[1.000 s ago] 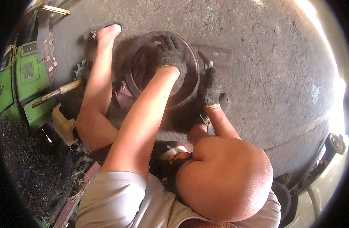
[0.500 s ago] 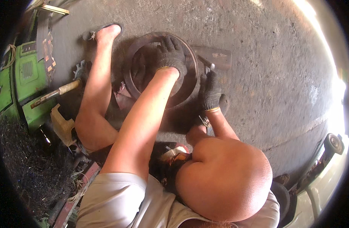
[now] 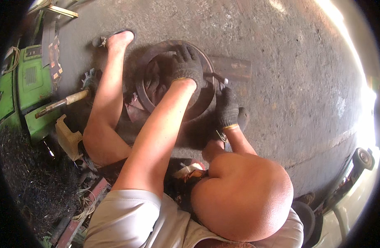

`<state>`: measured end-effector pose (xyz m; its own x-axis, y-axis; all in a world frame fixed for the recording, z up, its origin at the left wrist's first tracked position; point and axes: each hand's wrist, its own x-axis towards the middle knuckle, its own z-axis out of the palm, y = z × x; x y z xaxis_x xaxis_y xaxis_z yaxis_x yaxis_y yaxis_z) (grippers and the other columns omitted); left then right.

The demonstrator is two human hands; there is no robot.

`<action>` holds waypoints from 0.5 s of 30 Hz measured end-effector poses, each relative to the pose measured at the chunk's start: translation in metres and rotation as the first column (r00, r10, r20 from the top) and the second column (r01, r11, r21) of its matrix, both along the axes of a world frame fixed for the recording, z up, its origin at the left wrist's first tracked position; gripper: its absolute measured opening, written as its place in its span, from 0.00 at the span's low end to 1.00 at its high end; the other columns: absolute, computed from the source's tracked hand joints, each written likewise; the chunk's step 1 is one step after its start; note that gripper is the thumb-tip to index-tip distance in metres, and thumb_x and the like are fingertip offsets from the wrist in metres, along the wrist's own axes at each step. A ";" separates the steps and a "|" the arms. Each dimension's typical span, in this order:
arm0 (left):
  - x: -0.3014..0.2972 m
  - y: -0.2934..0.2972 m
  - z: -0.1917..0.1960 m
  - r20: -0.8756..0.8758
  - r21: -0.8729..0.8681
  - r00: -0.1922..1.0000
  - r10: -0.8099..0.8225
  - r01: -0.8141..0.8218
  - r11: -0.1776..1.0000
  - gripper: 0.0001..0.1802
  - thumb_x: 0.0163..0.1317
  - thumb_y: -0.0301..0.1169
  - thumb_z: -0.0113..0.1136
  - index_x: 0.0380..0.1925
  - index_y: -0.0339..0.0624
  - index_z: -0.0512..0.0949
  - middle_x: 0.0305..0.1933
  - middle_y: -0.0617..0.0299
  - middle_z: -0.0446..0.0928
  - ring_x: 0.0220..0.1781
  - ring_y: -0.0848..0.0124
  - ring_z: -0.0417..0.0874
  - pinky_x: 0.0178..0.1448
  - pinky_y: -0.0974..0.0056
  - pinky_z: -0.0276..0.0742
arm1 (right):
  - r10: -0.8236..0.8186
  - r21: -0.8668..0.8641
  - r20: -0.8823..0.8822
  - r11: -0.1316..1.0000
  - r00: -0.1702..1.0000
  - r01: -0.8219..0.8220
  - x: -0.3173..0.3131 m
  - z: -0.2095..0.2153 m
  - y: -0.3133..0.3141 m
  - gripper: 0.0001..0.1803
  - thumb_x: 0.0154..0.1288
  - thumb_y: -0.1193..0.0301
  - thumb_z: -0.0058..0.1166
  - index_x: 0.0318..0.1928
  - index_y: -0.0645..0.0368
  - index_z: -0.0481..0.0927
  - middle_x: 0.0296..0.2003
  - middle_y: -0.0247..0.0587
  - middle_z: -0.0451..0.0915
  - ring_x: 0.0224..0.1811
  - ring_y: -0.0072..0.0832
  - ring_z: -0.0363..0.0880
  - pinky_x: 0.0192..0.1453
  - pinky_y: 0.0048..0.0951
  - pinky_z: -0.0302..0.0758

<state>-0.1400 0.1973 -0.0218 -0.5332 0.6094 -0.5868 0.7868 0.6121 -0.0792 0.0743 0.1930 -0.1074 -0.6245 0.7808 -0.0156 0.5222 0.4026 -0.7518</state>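
A large dark metal ring lies on the floor in front of me, with a dark cloth-like bundle inside it. My left hand, in a dark knit glove, reaches over the ring. Its fingers are spread, and their tips rest on the far part of the rim; the thumb is hidden. At the ring's right side my gloved right hand is closed around a hammer. The hammer's head is at the right rim, its shiny end pointing right. Most of the handle is hidden by the glove.
A flat dark plate lies right of the ring. On the left are a green machine, a shaft with a pale sleeve, a toothed gear and a heap of dark shavings. A small wheel is far right.
The hammer's head has moved left and slightly down, onto the ring's right rim. The right hand has shifted a little. My left hand stays on the ring.
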 end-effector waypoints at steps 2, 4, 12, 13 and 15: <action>-0.002 -0.001 -0.005 0.001 0.032 1.000 0.013 -0.013 0.999 0.67 0.59 0.47 0.74 0.84 0.25 0.40 0.88 0.24 0.38 0.88 0.30 0.47 0.88 0.34 0.48 | -0.048 0.136 -0.131 0.989 0.990 0.065 -0.002 0.004 0.002 0.16 0.80 0.62 0.55 0.60 0.56 0.78 0.44 0.61 0.85 0.46 0.67 0.84 0.49 0.57 0.81; -0.001 -0.005 -0.013 -0.007 0.072 1.000 -0.022 0.022 0.997 0.61 0.65 0.45 0.68 0.84 0.26 0.41 0.88 0.25 0.38 0.88 0.30 0.47 0.88 0.34 0.48 | -0.115 -0.020 -0.079 0.993 0.990 0.113 -0.008 0.012 0.010 0.19 0.80 0.60 0.56 0.62 0.56 0.77 0.46 0.63 0.86 0.47 0.69 0.85 0.49 0.60 0.81; -0.008 -0.009 -0.037 -0.013 0.056 0.999 -0.046 0.046 0.997 0.51 0.73 0.46 0.54 0.85 0.29 0.44 0.88 0.25 0.36 0.90 0.31 0.41 0.88 0.28 0.43 | -0.004 -0.078 0.010 0.997 1.000 0.004 -0.056 0.029 0.066 0.17 0.79 0.58 0.54 0.60 0.51 0.76 0.45 0.68 0.86 0.47 0.71 0.84 0.48 0.67 0.79; -0.009 -0.009 -0.036 0.033 0.005 0.999 -0.029 0.029 1.000 0.51 0.73 0.46 0.54 0.85 0.29 0.44 0.88 0.25 0.35 0.90 0.31 0.41 0.88 0.28 0.42 | -0.020 -0.028 -0.135 0.999 0.991 0.016 -0.052 0.028 0.065 0.16 0.79 0.58 0.53 0.60 0.51 0.76 0.45 0.68 0.86 0.47 0.71 0.84 0.48 0.67 0.79; -0.006 -0.010 -0.033 -0.011 0.003 0.998 -0.066 0.066 0.998 0.51 0.73 0.46 0.55 0.85 0.30 0.44 0.88 0.25 0.36 0.90 0.31 0.41 0.88 0.30 0.43 | 0.005 0.050 -0.079 0.999 0.997 -0.001 -0.048 0.023 0.060 0.18 0.80 0.58 0.53 0.62 0.54 0.76 0.47 0.65 0.86 0.49 0.68 0.85 0.49 0.65 0.80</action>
<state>-0.1465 0.1875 -0.0551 -0.4980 0.6456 -0.5790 0.8247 0.5590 -0.0860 0.0261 0.2529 -0.0849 -0.6246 0.7776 0.0726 0.4606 0.4419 -0.7698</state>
